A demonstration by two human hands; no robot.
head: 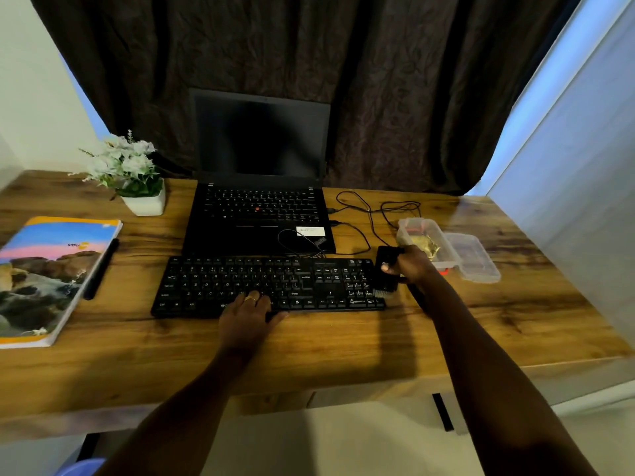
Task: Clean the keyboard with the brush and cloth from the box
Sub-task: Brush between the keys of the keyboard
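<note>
A black keyboard point(240, 280) lies across the middle of the wooden desk point(343, 345). My left hand point(249, 312) rests flat on its front edge near the space bar, fingers spread, holding nothing. My right hand point(410, 264) is closed around a black brush point(386, 271), held upright with its bristles down on the keyboard's right end by the number pad. Just behind that hand stands a clear plastic box point(417, 235) with a yellowish cloth point(426, 245) inside.
The box's clear lid point(476, 257) lies to its right. An open black laptop point(257, 187) stands behind the keyboard, with cables point(371, 214) looping beside it. A potted plant point(132, 173), a notebook point(51, 276) and a pen point(101, 269) occupy the left.
</note>
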